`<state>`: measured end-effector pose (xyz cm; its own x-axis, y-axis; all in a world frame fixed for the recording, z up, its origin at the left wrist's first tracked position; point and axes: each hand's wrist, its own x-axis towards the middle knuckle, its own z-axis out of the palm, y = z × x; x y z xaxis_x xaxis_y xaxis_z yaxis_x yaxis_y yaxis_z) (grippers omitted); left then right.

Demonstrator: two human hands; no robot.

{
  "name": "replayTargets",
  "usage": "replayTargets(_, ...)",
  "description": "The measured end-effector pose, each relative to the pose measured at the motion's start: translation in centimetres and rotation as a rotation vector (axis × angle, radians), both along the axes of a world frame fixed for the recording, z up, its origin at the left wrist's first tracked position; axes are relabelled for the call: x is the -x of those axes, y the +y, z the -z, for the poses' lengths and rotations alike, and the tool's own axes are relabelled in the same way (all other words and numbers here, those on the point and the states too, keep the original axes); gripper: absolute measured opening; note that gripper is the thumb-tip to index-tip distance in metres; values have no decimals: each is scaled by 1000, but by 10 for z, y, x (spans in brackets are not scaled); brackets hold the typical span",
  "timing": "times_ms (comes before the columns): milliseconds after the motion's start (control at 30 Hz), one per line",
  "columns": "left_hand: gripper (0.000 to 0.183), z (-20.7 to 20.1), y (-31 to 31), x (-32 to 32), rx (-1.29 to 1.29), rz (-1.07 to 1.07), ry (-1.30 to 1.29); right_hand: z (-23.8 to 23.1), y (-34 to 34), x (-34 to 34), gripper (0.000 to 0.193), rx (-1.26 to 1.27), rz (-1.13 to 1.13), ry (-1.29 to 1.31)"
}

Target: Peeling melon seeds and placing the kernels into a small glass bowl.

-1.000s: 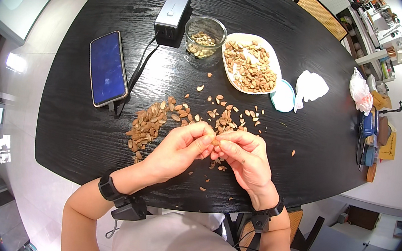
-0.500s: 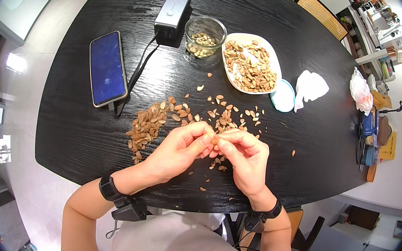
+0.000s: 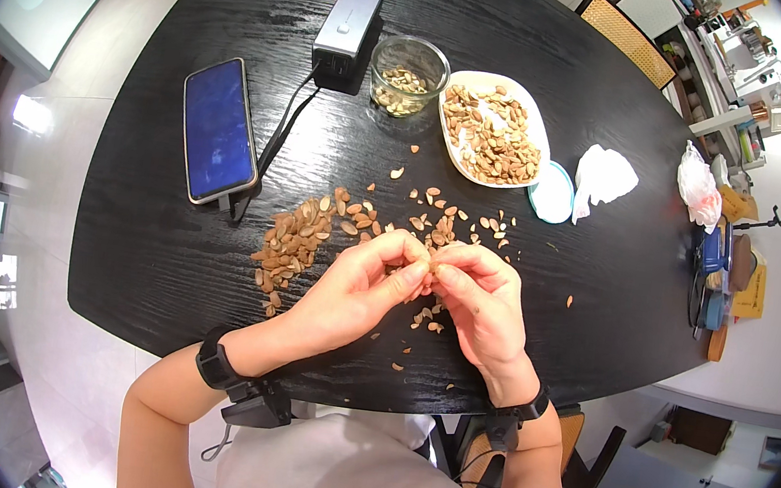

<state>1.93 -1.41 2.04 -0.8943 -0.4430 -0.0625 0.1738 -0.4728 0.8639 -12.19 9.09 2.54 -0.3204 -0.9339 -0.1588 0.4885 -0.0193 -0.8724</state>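
My left hand (image 3: 368,282) and my right hand (image 3: 481,299) meet over the near middle of the table. Thumbs and fingers of both pinch a small brown-shelled seed (image 3: 432,267), mostly hidden by the fingertips. Beside my left hand lies a heap of brown seeds or shells (image 3: 293,240); which of the two I cannot tell. More bits of shell (image 3: 426,319) are scattered under and around my hands. Beyond them stands a glass bowl (image 3: 378,72) with pale greenish kernels (image 3: 401,95) at its bottom. A white dish (image 3: 543,126) to its right holds many brown-shelled seeds (image 3: 496,140).
A phone (image 3: 220,130) lies at the left, its cable running to a grey power bank (image 3: 349,24). By the dish are a round pale-blue-rimmed lid (image 3: 553,194) and a crumpled white tissue (image 3: 605,178). A plastic bag (image 3: 700,187) and several items sit at the far right edge.
The view has shifted slightly, so the table things appear a little further right. Both hands stay pinched together on the seed, with only small finger movement.
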Motion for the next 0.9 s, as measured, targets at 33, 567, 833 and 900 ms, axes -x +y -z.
replayTargets(33,12,-1,0,0,-25,4,-10,1,0,-1,14,43,29,108)
replayTargets(567,19,12,-2,0,-306,54,-20,-12,2,-7,21,194,163,960)
replayTargets(833,20,15,2,2,-222,86,69,-6,4,-11,12,149,59,293)
replayTargets(900,20,15,2,2,-202,74,68,-8,4,-12,11,134,59,259)
